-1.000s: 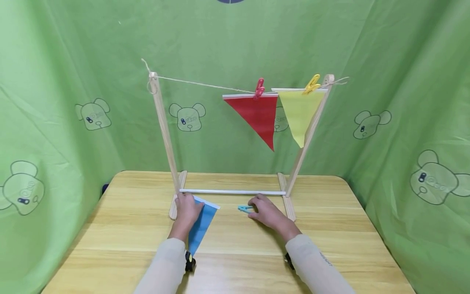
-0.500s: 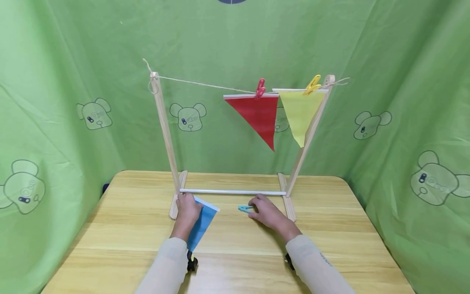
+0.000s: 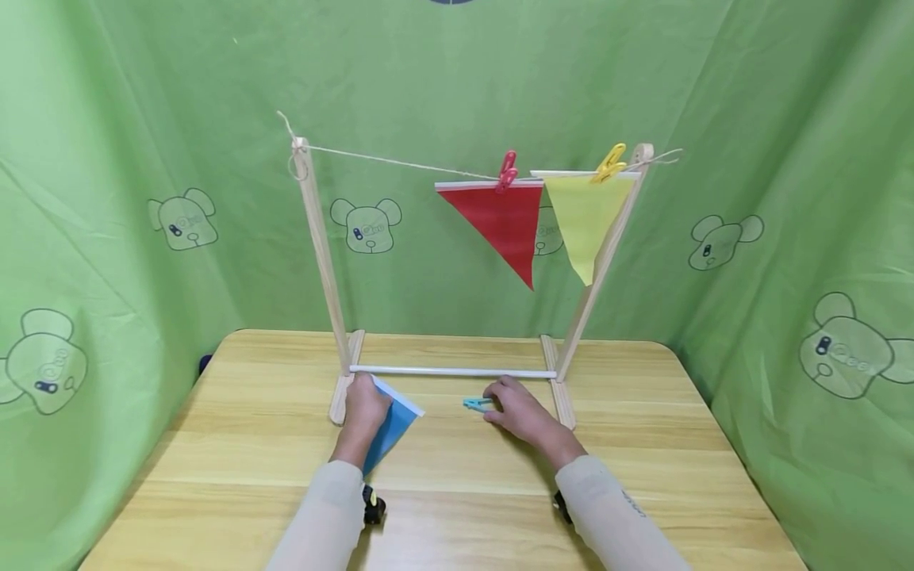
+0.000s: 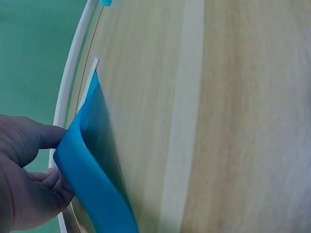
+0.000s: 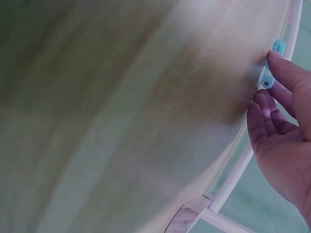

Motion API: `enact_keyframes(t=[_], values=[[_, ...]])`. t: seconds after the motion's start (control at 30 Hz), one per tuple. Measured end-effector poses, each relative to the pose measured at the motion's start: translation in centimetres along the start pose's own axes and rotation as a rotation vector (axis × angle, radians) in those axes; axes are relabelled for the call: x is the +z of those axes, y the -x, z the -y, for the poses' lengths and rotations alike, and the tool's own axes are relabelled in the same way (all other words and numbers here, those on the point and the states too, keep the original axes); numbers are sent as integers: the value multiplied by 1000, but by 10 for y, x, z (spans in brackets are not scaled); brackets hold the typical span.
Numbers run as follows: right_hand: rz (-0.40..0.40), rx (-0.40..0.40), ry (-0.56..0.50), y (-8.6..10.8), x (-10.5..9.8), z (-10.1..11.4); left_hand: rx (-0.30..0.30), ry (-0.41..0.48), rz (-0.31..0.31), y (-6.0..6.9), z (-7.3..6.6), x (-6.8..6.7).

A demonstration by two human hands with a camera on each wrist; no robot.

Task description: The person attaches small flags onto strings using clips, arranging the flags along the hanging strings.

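Note:
In the head view my left hand point(image 3: 367, 408) pinches a blue triangular pennant point(image 3: 397, 427) by its white-edged top, near the left foot of the wooden frame. The left wrist view shows the pennant point(image 4: 90, 170) bent, with thumb and fingers on its edge. Over the tabletop, my right hand point(image 3: 520, 408) holds a light blue clothespin point(image 3: 475, 404) between thumb and fingers; the right wrist view shows the same clothespin point(image 5: 267, 77) at the fingertips. A red pennant point(image 3: 500, 222) and a yellow pennant point(image 3: 587, 214) hang from the string, held by a red clothespin point(image 3: 506, 172) and a yellow clothespin point(image 3: 609, 164).
Two wooden posts, left post point(image 3: 321, 254) and right post point(image 3: 607, 254), carry the string point(image 3: 400, 162). A white rod point(image 3: 450, 371) joins their feet low down, just beyond my hands. Green curtain point(image 3: 443, 87) surrounds the wooden table point(image 3: 464, 507).
The blue pennant has tilted and its lower tip has drawn up a little in my left hand, whose fingers have curled more. My right hand with the clothespin has hardly moved.

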State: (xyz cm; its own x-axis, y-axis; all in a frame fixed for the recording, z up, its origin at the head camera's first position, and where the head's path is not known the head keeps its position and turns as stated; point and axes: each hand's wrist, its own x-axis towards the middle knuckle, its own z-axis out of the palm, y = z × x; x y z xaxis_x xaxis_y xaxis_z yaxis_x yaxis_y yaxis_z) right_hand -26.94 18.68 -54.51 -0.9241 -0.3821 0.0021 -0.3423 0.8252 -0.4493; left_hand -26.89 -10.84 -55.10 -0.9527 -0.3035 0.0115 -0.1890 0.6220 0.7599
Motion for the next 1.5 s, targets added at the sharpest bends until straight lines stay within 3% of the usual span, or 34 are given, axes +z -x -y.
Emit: enact_keyframes(t=[0.23,0.53,0.73,1.17,1.5], values=[[-2,1,-10,0,1,0,-32,52,8,2,0,-5],[-13,7,-7,0,3,-1,-41,85,76,-1,4,-9],[-7,8,-16,0,2,-1,-88,124,133,0,2,-12],[-19,-2,-15,1,1,-1,-110,130,147,3,1,-18],[-13,-3,-7,0,1,-1,-122,219,193,2,4,-19]])
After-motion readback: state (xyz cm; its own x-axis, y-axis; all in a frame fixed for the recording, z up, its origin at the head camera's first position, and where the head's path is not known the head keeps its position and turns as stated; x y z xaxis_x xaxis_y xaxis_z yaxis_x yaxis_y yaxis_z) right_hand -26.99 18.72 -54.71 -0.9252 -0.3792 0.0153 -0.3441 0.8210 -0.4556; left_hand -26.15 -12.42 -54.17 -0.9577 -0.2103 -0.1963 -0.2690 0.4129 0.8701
